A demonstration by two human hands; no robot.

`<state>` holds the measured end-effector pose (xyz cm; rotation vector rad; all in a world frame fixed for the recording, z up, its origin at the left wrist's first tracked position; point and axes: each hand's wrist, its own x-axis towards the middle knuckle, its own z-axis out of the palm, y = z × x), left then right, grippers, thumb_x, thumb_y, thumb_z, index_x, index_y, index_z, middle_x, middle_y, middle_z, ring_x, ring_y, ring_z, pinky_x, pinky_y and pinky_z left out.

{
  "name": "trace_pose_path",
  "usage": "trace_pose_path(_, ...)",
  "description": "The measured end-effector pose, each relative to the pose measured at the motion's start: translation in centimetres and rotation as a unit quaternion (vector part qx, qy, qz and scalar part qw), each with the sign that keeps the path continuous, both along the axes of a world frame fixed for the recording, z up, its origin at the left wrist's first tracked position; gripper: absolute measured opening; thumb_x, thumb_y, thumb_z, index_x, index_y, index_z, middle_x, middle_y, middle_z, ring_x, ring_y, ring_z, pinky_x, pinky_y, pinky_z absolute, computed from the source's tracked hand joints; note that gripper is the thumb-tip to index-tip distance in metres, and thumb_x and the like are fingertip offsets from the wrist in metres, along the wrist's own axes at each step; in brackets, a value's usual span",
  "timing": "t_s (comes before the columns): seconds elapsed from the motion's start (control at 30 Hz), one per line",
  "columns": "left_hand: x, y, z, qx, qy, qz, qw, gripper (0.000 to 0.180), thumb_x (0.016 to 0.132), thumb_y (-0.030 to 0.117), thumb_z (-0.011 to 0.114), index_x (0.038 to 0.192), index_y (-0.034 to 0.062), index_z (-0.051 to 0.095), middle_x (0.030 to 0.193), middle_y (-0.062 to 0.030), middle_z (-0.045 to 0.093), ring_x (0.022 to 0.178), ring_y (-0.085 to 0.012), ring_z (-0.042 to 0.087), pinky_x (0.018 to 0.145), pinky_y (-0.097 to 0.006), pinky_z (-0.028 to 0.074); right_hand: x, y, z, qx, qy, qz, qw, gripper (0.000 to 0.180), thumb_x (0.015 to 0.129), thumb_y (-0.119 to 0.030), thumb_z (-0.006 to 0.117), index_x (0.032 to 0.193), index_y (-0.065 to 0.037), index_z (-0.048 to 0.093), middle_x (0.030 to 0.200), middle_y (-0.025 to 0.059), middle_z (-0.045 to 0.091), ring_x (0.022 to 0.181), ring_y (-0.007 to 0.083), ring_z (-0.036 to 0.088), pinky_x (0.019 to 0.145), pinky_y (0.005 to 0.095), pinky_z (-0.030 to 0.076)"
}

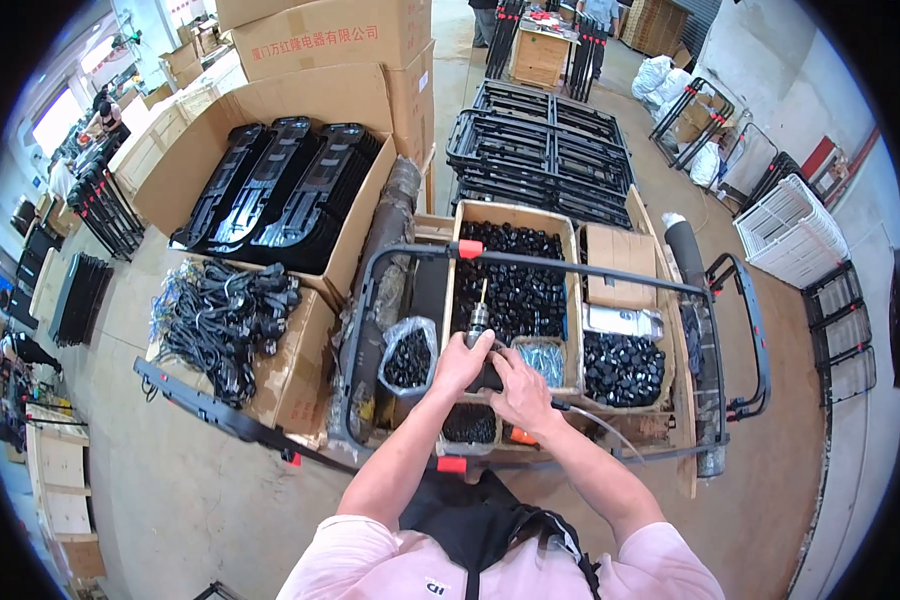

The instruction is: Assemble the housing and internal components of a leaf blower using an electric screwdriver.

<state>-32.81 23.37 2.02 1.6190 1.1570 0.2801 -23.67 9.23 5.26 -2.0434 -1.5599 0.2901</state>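
Note:
Over the parts boxes I hold a drill (pixel 479 320) with a silver chuck and a thin gold-coloured bit pointing away from me. My left hand (pixel 457 364) is closed round it just behind the chuck. My right hand (pixel 519 390) wraps the dark body, most of which the fingers hide. A pale hose or cord (pixel 610 428) trails off to the right from near my right hand. A black tubular frame (pixel 570 266) with red clips (pixel 468 249) surrounds the work area, its near bar in front of my body.
Beneath the frame sit a box of black caps (pixel 515 240), a tray of screws (pixel 542 362), a bag of small black parts (pixel 407 360) and more black pieces (pixel 622 370). Cable bundles (pixel 225 320) and a carton of black panels (pixel 270 190) stand left. Frames (pixel 545 140) are stacked behind.

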Motion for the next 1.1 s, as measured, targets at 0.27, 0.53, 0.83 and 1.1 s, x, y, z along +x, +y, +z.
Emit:
trace_pose_path(0.27, -11.2, -16.5, 3.3, 0.043, -0.102, 0.038, 0.993, 0.047, 0.095, 0.046, 0.075, 0.104, 0.0006, 0.070, 0.087, -0.0184, 0.072, 0.079, -0.0278, 0.070, 0.077, -0.043, 0.055, -9.4, -15.2, 1.4, 0.034, -0.025, 0.039, 0.998, 0.075, 0.069, -0.012, 0.084, 0.138, -0.001, 0.055, 0.125, 0.0195, 0.063, 0.106, 0.0388, 0.067, 0.089, 0.0462, 0.055)
trace_pose_path(0.53, -24.0, -27.8, -2.6, -0.033, -0.047, 0.121, 0.991, 0.039, 0.098, 0.038, 0.076, 0.106, -0.0003, 0.071, 0.089, -0.0100, 0.072, 0.084, -0.0160, 0.065, 0.078, -0.035, 0.054, -19.5, -24.4, -5.1, -0.058, 0.060, 0.121, 0.989, 0.079, 0.071, -0.017, 0.084, 0.141, -0.001, 0.051, 0.111, 0.0201, 0.064, 0.094, 0.0397, 0.068, 0.082, 0.0487, 0.057)
trace_pose_path(0.83, -27.1, -25.4, -7.3, -0.061, -0.023, 0.112, 0.992, 0.053, 0.099, 0.053, 0.068, 0.095, -0.0002, 0.073, 0.083, -0.0081, 0.070, 0.079, -0.0176, 0.063, 0.074, -0.038, 0.051, -23.6, -22.5, -7.1, -0.148, 0.093, 0.090, 0.980, 0.080, 0.079, -0.027, 0.082, 0.144, 0.000, 0.046, 0.119, 0.0253, 0.067, 0.105, 0.0457, 0.069, 0.092, 0.0542, 0.056)
trace_pose_path(1.1, -27.6, -22.7, -7.6, -0.062, 0.014, 0.056, 0.996, 0.064, 0.096, 0.063, 0.066, 0.098, -0.0009, 0.074, 0.092, -0.0211, 0.076, 0.092, -0.0346, 0.074, 0.084, -0.046, 0.055, -25.0, -20.7, -6.9, -0.170, 0.111, 0.044, 0.978, 0.080, 0.079, -0.029, 0.082, 0.143, 0.002, 0.046, 0.122, 0.0258, 0.067, 0.111, 0.0457, 0.067, 0.096, 0.0534, 0.055)
